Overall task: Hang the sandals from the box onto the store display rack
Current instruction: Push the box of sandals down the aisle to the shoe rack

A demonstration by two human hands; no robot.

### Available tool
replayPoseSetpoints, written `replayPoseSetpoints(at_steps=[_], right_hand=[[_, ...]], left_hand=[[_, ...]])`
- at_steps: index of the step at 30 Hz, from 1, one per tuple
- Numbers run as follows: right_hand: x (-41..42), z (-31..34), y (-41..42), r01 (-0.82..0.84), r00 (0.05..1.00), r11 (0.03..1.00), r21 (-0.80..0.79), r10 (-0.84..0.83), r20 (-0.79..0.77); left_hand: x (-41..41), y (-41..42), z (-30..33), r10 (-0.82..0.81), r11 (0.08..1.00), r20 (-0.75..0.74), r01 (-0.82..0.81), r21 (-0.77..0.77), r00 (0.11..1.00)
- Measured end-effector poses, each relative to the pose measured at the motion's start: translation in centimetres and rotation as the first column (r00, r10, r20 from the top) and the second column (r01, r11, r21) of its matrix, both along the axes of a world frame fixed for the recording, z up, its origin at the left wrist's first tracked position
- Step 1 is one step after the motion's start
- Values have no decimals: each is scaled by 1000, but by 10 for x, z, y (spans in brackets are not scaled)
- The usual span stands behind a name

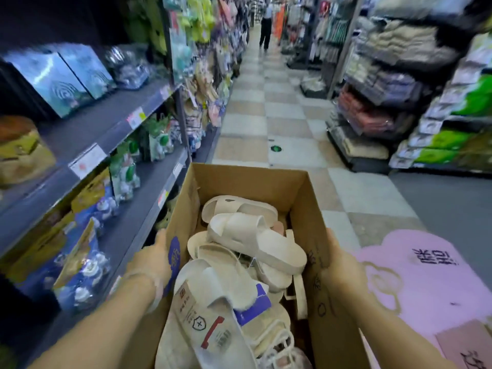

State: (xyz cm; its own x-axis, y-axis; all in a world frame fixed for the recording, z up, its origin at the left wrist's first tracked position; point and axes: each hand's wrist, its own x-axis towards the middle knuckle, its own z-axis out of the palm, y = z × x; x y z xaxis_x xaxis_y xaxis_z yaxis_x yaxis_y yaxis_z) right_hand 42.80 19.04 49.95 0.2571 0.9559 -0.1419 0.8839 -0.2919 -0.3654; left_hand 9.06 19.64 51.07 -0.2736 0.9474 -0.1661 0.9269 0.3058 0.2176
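Cream sandals (255,243) piled loose in an open cardboard box (247,179), some with paper tags. Box held up in the aisle at the person's front. Left hand (151,259) pressed flat on the box's left outer wall, right hand (343,262) gripping the right wall, fingers hidden behind the cardboard. Grey shelving (106,121) with packaged goods just left of the box. Pink floor mat (415,275) lower right. Checkered tile floor (269,115) runs ahead; a person (266,25) stands far down the aisle.

Matt brown cardboard box (247,179) holds cream, smooth foam-like sandals (255,238).
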Motion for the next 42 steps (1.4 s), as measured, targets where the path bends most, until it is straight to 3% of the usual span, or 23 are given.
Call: replayPoseSetpoints(at_steps=[5,13,17,21,26,32,42], right_hand=[[14,65,69,76,989,995,66,-67,-131],[33,134,209,102,995,995,23,-101,-5],[52,151,284,128,991,989,78,-124,-56],[81,153,388,129,986,982,137,-113,-120],[118,157,530,97,995,991,90,-97,-10],[142,167,700,60,993,987,148,-73,90],[169,154,1014,51,993,987,151,-65,94]], left_hand=[[14,75,60,-40,999,5,40,17,999],[36,251,105,-86,994,50,83,65,995],[58,337,123,-124,989,-19,125,78,992],[87,442,130,-136,989,-31,137,50,990],[122,573,135,-115,992,-32,117,46,993],[141,733,138,-86,994,44,83,70,995],[158,1054,130,-89,989,49,83,121,995]])
